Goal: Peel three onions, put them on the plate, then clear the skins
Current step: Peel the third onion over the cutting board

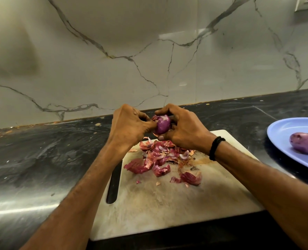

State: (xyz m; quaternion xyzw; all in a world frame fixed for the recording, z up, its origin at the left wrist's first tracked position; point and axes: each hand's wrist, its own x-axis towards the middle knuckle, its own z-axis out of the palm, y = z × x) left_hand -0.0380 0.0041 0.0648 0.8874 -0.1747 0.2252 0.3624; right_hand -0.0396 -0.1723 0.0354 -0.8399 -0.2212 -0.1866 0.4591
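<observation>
The right hand (184, 130) curls its grip round the onion (162, 124) above the skins (160, 159) on the board (167, 204) while the left hand (129, 123) pinches skin at its side, probably best pulled off in broad strips onto that pile; 1 peeled onion (305, 143) lies on the plate (283, 131).

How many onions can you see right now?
2. One onion is gripped by the left hand and right hand over the cutting board; a second onion lies on the blue plate, partly off frame, so more may hide.
</observation>
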